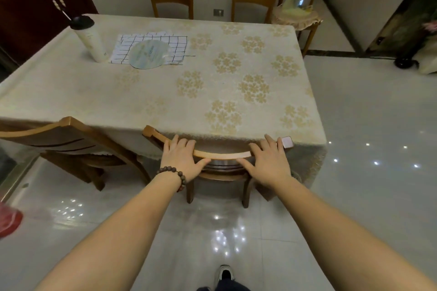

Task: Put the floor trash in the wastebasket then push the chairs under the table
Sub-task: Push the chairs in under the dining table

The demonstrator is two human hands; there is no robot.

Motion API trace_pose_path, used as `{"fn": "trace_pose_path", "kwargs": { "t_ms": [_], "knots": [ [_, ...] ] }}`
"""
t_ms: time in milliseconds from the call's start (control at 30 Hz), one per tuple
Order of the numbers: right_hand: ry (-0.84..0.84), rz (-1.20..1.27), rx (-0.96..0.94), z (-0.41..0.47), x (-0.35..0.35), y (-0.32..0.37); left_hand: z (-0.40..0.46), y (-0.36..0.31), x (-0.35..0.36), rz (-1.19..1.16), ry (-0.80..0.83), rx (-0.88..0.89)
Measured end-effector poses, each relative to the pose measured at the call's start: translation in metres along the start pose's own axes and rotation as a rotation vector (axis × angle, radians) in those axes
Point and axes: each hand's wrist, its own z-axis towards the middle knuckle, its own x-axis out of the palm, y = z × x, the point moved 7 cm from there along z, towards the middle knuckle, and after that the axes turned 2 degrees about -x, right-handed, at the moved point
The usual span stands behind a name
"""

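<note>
Head view, read from nine o'clock across to three: a red-rimmed object (9, 221) sits at the frame's left edge, perhaps the wastebasket, though too little shows to tell. Next comes the left chair (63, 139), angled, its back standing just off the table (165, 92). On the cloth at eleven o'clock stand a white bottle (91, 41) and a round fan (147, 54) on checked paper; their printing is too small to read. At centre, the left hand (182, 160) and right hand (269, 160) each grasp the top rail of the near chair (222, 155), fingers over, thumbs beneath. No floor trash shows, so I judge the chair-pushing step is in hand. This seat looks nearly home; a short straight shove should finish it, then the left chair needs squaring.
</note>
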Motion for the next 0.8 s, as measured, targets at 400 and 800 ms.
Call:
{"fn": "trace_pose_path", "kwargs": {
  "t_ms": [400, 800],
  "knots": [
    [-0.233, 0.206, 0.392, -0.112, -0.030, -0.086, -0.051, -0.156, -0.013, -0.121, -0.166, 0.371],
    [-0.279, 0.272, 0.678, -0.182, -0.002, -0.310, -0.015, -0.392, 0.029, -0.086, -0.037, 0.545]
  ]
}}
